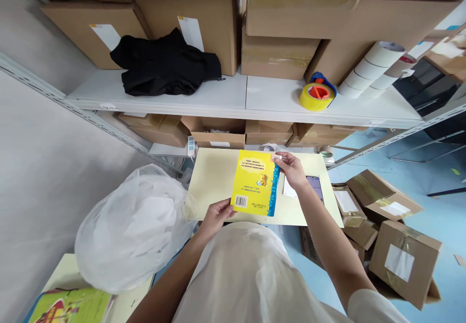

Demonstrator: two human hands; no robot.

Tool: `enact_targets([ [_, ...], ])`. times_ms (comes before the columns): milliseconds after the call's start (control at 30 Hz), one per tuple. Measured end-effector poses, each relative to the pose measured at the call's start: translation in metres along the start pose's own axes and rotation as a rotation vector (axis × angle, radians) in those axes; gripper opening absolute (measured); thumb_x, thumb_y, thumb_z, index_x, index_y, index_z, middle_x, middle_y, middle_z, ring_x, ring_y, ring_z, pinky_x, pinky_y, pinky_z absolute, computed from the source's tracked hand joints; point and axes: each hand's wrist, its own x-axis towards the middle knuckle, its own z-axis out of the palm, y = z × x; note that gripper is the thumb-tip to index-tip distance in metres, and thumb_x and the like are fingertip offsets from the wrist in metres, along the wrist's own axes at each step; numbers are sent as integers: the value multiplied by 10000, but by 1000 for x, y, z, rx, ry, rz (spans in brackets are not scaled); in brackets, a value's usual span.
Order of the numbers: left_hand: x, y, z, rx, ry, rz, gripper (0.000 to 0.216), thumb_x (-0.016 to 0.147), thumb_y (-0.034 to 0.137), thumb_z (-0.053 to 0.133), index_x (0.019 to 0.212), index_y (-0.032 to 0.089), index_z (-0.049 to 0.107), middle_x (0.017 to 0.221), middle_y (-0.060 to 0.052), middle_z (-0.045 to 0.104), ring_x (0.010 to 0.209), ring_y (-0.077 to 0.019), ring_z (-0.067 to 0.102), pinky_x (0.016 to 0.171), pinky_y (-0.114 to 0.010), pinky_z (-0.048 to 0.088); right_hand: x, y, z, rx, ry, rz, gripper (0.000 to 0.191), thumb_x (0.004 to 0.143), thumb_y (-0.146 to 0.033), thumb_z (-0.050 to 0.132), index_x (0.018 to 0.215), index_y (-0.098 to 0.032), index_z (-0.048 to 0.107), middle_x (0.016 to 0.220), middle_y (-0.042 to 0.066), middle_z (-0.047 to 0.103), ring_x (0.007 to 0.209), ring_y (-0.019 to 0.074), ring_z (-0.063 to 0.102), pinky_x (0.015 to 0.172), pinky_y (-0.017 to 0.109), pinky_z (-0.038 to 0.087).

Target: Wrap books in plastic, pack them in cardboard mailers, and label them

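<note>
A yellow book (255, 182) with a barcode on its back cover is held over the pale yellow table (211, 177). My left hand (216, 214) grips its near left corner, fingers closed on it. My right hand (291, 168) pinches the far right corner, where a small label sits. A phone (315, 187) and a white slip of paper (289, 189) lie on the table just right of the book, beside my right wrist.
A large white plastic bag (134, 226) bulges at the left. Above, a white shelf (233, 95) carries cardboard boxes, a black garment (167, 63), a yellow tape dispenser (317, 95) and white rolls (371, 68). Taped cartons (393, 226) lie on the blue floor at right.
</note>
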Motion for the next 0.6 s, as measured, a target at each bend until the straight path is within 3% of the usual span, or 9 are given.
enact_targets([
  [167, 0, -2, 2, -41, -57, 8, 481, 702, 417, 734, 1113, 174, 674, 1103, -101, 697, 965, -230, 658, 904, -395, 507, 0, -4, -4, 15, -8, 17, 474, 590, -458, 806, 961, -208, 650, 792, 19, 726, 673, 149, 646, 566, 246, 471],
  [600, 6, -9, 16, -211, 47, 5, 533, 644, 433, 778, 1080, 156, 645, 1110, -120, 683, 918, -213, 664, 899, -393, 504, 8, -9, -17, 96, -54, 67, 344, 664, -369, 724, 974, -223, 690, 815, 17, 717, 697, 148, 646, 613, 264, 491],
])
